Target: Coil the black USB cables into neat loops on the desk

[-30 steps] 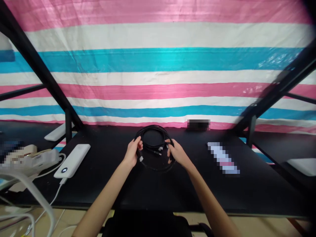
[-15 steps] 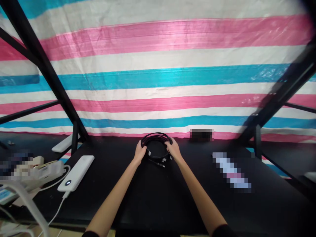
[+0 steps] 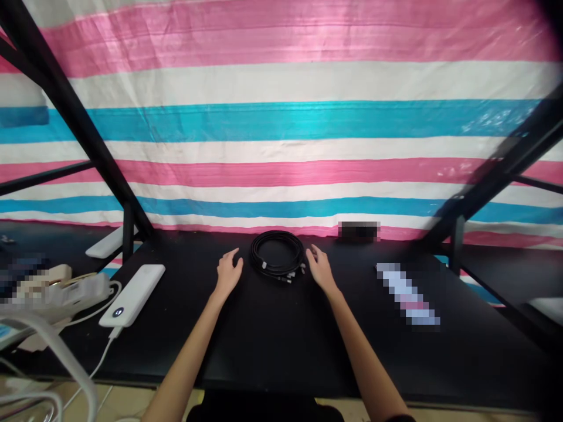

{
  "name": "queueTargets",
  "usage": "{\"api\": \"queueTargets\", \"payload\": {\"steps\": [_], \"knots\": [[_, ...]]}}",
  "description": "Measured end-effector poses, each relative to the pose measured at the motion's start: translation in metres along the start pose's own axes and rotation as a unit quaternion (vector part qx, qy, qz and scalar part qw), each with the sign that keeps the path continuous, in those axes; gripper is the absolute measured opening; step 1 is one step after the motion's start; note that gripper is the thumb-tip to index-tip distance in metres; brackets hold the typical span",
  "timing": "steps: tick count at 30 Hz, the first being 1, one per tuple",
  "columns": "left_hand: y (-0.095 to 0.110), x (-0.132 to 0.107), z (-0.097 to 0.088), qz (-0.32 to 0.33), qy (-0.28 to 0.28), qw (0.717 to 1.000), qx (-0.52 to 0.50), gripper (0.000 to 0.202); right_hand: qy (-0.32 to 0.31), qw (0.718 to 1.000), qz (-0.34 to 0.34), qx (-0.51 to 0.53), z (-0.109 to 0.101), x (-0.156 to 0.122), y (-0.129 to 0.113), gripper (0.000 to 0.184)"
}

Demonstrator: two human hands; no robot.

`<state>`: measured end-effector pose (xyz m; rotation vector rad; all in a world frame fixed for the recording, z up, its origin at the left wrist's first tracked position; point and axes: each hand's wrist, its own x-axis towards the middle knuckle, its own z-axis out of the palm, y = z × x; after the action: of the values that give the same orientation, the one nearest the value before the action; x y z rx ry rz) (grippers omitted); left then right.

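A coiled black cable (image 3: 255, 258) lies flat on the black table (image 3: 272, 334), near its back edge. Its light metal connectors show at the front right of the loop. To the left of the coil, my left hand (image 3: 229, 271) is open, thumb and fingers apart, holding nothing. My right hand (image 3: 320, 268) is close by the coil's right side, also open, with its fingers spread and nothing in them. Neither hand appears to touch the cable.
On the left lies a white power bank (image 3: 134, 296) with a white cord plugged in, beside a white power strip (image 3: 83, 296). A blurred pale object (image 3: 407, 296) lies right; a blurred dark one (image 3: 358, 231) stands behind. Black metal frame bars (image 3: 88, 135) slant up both sides.
Both hands have let go of the cable coil and moved apart, the left hand leftwards and the right slightly rightwards. The coil now rests flat on the table. The view has tilted down slightly.
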<state>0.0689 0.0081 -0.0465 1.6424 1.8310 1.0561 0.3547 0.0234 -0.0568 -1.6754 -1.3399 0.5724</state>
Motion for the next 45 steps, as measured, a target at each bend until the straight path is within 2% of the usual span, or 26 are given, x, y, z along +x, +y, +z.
{"api": "queueTargets", "payload": {"steps": [3, 6, 11, 14, 23, 36, 45], "knots": [[-0.014, -0.006, -0.014, -0.006, 0.002, 0.998, 0.070, 0.038, 0.011, 0.998, 0.056, 0.033, -0.016, 0.001, 0.018, 0.046], [-0.021, -0.010, -0.017, 0.014, -0.018, 0.992, 0.124, 0.034, -0.042, 0.996, 0.084, 0.007, -0.027, -0.001, 0.024, 0.035], [-0.020, -0.016, -0.012, 0.042, -0.044, 0.979, 0.192, 0.040, -0.057, 0.978, 0.025, -0.199, -0.024, -0.015, 0.009, 0.024], [-0.020, -0.018, -0.011, 0.045, -0.056, 0.973, 0.221, 0.042, -0.056, 0.968, 0.000, -0.243, -0.020, -0.021, 0.000, 0.023], [-0.018, -0.019, -0.011, 0.056, -0.060, 0.962, 0.261, 0.044, -0.059, 0.969, -0.010, -0.241, -0.022, -0.021, 0.000, 0.021], [-0.021, -0.020, -0.011, 0.064, -0.054, 0.961, 0.265, 0.045, -0.070, 0.967, -0.016, -0.246, -0.024, -0.023, -0.004, 0.021], [-0.022, -0.020, -0.010, 0.064, -0.052, 0.960, 0.268, 0.046, -0.069, 0.967, -0.027, -0.244, -0.023, -0.021, 0.002, 0.021]]}}
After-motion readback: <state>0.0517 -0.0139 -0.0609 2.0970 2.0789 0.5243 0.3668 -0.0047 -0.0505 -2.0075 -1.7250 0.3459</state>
